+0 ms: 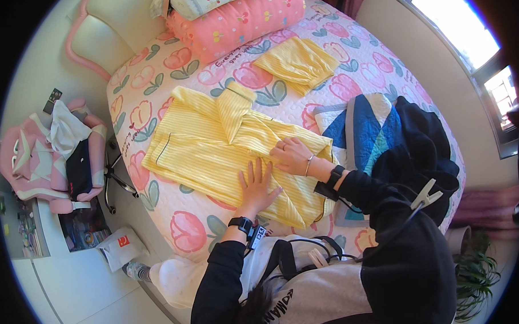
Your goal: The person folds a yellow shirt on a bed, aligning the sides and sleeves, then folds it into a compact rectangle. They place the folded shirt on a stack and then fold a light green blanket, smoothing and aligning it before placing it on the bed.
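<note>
A yellow striped pajama shirt [202,147] lies spread across the bed, its collar and one sleeve toward the far side. My left hand [257,188] rests flat on the fabric with the fingers spread. To its right, my right hand [293,155] has its fingers curled in, gripping a fold of the same shirt. Beyond the shirt, a folded yellow striped garment with a gathered edge [299,65] lies separately on the bedspread.
The bed has a tulip-patterned cover [187,230]. A rolled pink quilt [240,22] sits at the far end. A blue patchwork quilt [372,124] and black clothing [424,136] lie at right. A pink chair [33,150] stands left, near a white bag [122,247].
</note>
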Available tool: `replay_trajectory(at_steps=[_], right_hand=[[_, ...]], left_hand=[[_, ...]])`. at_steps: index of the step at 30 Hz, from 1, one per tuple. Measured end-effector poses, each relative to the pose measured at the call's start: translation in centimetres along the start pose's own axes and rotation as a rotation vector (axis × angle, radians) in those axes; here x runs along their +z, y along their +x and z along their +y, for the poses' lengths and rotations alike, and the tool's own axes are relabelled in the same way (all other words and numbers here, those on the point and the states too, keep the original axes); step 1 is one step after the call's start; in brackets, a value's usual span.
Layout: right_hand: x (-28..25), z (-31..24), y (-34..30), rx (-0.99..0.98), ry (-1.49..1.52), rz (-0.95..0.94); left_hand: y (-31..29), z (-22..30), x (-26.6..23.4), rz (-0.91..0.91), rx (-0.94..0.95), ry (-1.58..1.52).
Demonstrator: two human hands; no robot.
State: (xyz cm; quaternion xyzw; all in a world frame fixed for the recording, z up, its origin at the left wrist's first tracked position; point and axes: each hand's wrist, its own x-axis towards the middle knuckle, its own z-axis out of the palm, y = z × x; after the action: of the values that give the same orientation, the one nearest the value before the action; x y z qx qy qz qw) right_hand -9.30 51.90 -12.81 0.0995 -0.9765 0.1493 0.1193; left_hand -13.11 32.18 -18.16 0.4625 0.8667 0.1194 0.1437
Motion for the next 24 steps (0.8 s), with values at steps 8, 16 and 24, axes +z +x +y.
replay_trajectory(at_steps=[8, 16, 24], right_hand=[[5.9, 5.5, 11.6, 0.664, 0.387, 0.133], [7.7, 7.6, 21.8, 1.427, 0.896, 0.304], [3.6, -10.3, 14.2, 0.009, 0.621, 0.576]], left_hand=[[-0.3, -0.5, 1.1, 0.046, 0.020, 0.019], [-0.5, -0.7, 1.4, 0.119, 0.037, -0.020], [1.4, -2.2, 4.5, 0.103, 0.077, 0.383]])
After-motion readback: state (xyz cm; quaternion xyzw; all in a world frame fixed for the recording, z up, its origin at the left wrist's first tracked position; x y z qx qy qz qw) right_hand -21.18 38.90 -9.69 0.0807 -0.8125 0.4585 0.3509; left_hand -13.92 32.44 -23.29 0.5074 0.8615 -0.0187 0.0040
